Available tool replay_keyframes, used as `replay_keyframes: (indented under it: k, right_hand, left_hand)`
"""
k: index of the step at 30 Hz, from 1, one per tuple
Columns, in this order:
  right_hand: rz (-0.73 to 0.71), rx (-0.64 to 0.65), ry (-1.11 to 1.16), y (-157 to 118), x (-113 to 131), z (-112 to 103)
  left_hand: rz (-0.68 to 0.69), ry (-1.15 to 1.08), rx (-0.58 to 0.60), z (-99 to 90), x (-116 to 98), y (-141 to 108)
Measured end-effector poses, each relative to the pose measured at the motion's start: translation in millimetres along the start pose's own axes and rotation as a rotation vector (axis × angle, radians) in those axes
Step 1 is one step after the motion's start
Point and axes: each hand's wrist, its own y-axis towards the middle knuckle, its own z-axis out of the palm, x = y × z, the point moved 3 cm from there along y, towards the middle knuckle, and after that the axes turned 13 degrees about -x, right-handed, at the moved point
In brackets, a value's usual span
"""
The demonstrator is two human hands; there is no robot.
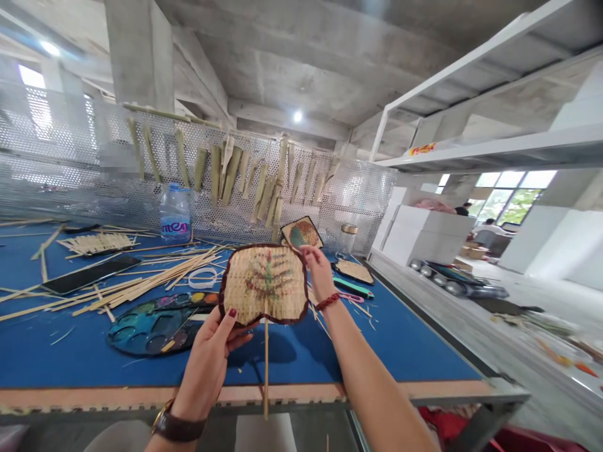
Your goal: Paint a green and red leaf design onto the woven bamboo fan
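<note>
A woven hand fan (266,282) with a dark brown bound edge and a painted red and green branching pattern is held upright over the front of the table. Its thin stick handle (266,376) points down past the table's edge. My left hand (214,351) grips the lower left rim, thumb on the painted face. At the upper right rim, my right hand (318,270) pinches the border; its fingertips are partly behind the fan. A paint palette (151,323) with several wells lies left of my left hand. Another painted woven piece (304,233) leans behind the fan.
Bamboo strips (155,279) spread across the blue table (56,351), near a phone (92,275) and a roll of tape (203,277). A water bottle (175,213) and a glass jar (347,238) stand at the back. A green-handled cutter (353,287) lies right.
</note>
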Motion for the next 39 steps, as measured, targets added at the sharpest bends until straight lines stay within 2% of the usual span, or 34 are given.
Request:
replay_keyframes:
  k: [3, 6, 8, 11, 19, 21, 27, 29, 33, 36, 39]
  right_hand:
    - [0.015, -0.007, 0.202, 7.8, 15.7, -17.8]
    - [0.021, 0.170, 0.287, 5.1, 40.6, -27.4]
    - [0.003, 0.327, 0.223, -2.7, 54.1, -26.5]
    - [-0.030, 0.482, 0.108, -15.8, 63.4, -18.0]
    - [-0.091, 0.700, -0.149, -36.4, 64.4, 5.6]
    - [-0.107, 0.690, -0.182, -36.4, 64.7, 5.1]
    - [-0.178, 0.441, -0.122, -26.8, 69.4, -5.5]
    - [-0.168, 0.460, -0.092, -28.4, 68.7, -3.9]
    - [-0.141, 0.592, -0.145, -35.2, 63.5, 2.9]
    - [-0.164, 0.526, -0.195, -32.4, 62.5, 0.4]
    - [-0.176, 0.436, -0.150, -28.4, 64.2, -3.9]
  left_hand:
    - [0.016, -0.016, -0.033, -0.7, 0.2, 2.4]
    - [0.018, -0.030, -0.050, -2.0, 1.6, 5.1]
    - [0.015, -0.038, -0.049, -2.6, 2.8, 6.7]
    - [0.017, -0.041, -0.055, -3.0, 3.7, 8.2]
    - [0.012, -0.044, -0.061, -0.8, 1.8, 7.2]
    - [0.014, -0.046, -0.063, -0.7, 1.9, 7.2]
    - [0.016, -0.035, -0.055, -0.9, 1.9, 6.8]
    - [0.015, -0.037, -0.060, -0.4, 1.6, 6.5]
    - [0.015, -0.040, -0.072, 0.2, 1.2, 6.5]
    - [0.019, -0.035, -0.072, -1.0, 1.6, 6.7]
    - [0.018, -0.030, -0.066, -2.3, 2.3, 6.6]
